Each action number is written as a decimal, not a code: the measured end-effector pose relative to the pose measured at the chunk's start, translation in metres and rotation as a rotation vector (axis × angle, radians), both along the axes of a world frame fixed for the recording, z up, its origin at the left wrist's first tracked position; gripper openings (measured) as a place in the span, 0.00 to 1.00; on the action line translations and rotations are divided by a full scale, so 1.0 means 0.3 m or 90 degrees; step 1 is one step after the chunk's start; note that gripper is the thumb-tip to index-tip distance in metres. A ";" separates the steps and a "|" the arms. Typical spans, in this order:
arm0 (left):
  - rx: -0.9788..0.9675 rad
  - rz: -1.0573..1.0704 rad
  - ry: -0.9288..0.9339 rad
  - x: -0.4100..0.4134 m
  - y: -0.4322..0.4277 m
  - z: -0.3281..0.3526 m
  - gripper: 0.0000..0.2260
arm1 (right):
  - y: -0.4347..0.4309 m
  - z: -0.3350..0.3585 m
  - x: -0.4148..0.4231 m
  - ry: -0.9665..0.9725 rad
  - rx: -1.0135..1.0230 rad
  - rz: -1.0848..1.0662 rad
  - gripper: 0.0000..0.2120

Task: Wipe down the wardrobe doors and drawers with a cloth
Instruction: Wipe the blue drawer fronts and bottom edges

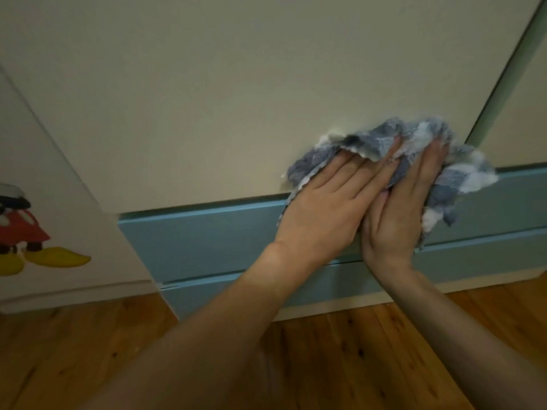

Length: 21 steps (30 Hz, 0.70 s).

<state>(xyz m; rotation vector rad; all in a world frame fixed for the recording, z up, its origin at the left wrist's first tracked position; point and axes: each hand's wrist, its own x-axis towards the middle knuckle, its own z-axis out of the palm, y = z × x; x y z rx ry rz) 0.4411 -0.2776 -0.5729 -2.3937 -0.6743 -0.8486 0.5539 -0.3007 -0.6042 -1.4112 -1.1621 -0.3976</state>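
Observation:
A crumpled blue-and-white cloth (461, 170) is pressed against the lower right corner of a cream wardrobe door (222, 99). My left hand (328, 199) lies flat on the cloth's left part, fingers together and pointing up-right. My right hand (399, 208) presses the cloth's right part, touching the left hand along its side. Both palms also overlap the top blue drawer front (192, 235). A second blue drawer front (310, 288) sits below it. The cloth's middle is hidden under my hands.
To the left stands a white panel (38, 143) with a cartoon sticker (26, 232) of red and yellow shapes. A pale green strip (515, 69) runs up the door's right edge. Wooden floorboards (340, 359) lie below the wardrobe's cream plinth.

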 end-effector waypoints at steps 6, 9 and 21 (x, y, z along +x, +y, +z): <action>0.036 0.025 -0.048 -0.311 0.027 -0.079 0.26 | -0.019 -0.051 -0.236 -0.164 -0.046 0.054 0.28; 0.043 0.047 -0.065 -0.493 0.032 -0.126 0.26 | -0.022 -0.082 -0.370 -0.229 -0.081 0.083 0.26; -0.065 0.129 -0.125 -0.869 -0.004 -0.175 0.19 | -0.031 -0.044 -0.644 -0.297 -0.068 0.202 0.25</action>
